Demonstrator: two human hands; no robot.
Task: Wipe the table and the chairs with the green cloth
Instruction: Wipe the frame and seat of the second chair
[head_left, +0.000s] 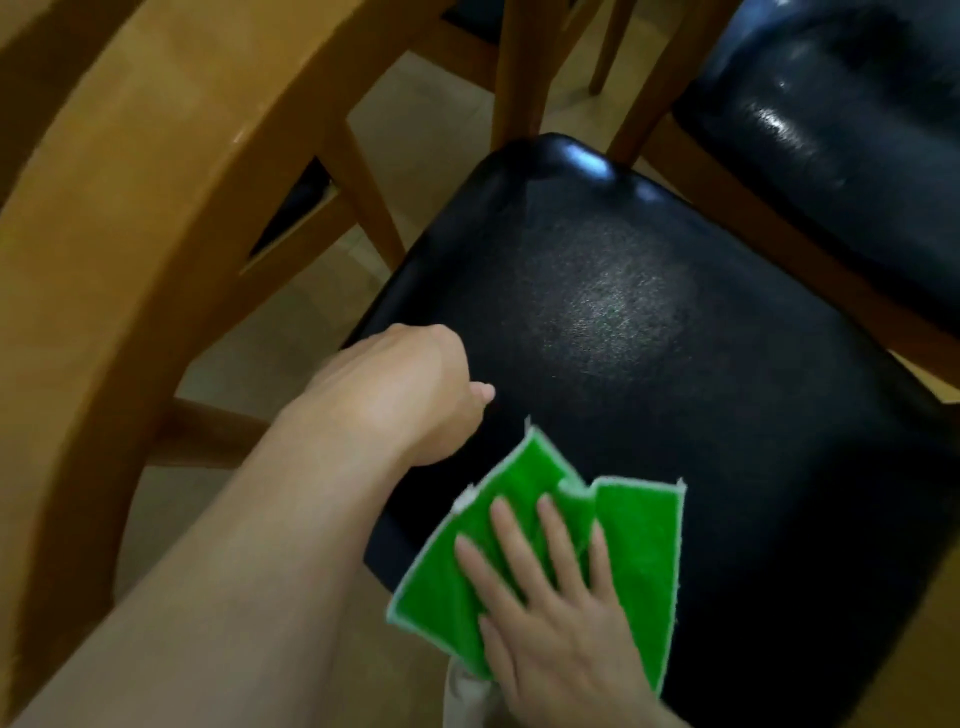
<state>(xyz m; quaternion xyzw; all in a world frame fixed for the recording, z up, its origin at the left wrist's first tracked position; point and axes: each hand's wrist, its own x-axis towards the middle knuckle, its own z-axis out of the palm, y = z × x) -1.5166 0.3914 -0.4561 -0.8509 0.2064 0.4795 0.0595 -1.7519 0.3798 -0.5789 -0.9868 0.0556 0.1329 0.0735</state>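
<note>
- Step in hand, judging by the layout: wiping a chair seat, not the tabletop.
- Green cloth (540, 551) lying on the near left corner of the black chair seat (649, 322), partly folded, one edge hanging just past the seat's front rim.
- Right hand (561, 613) pressed flat on the cloth, fingers straight and spread; grip apart, holding nothing, only bearing down.
- Left hand (410, 384) on the seat's left edge just beyond the cloth, fingers curled under and hidden, one fingertip showing; cannot tell whether that grip clamps the seat edge or merely rests there. Probably steadying the chair.
- Centre of the seat showing a dull grey sheen, well apart from the cloth; far half of the seat not under the cloth at all.
- Second black seat (841, 135) at upper right, beside this one, with no cloth on it.
- Curved wooden chair back (119, 249) at left, wooden legs and pale floor behind.
- Next move likely calls for sliding the cloth away across the seat toward the far edge under steady flat pressure, in overlapping passes.
- Worth watching: the loose fold bunching under the palm, and the overhanging edge slipping off the front rim.
- Wooden frame and the neighbouring seat seemingly left to wipe.
</note>
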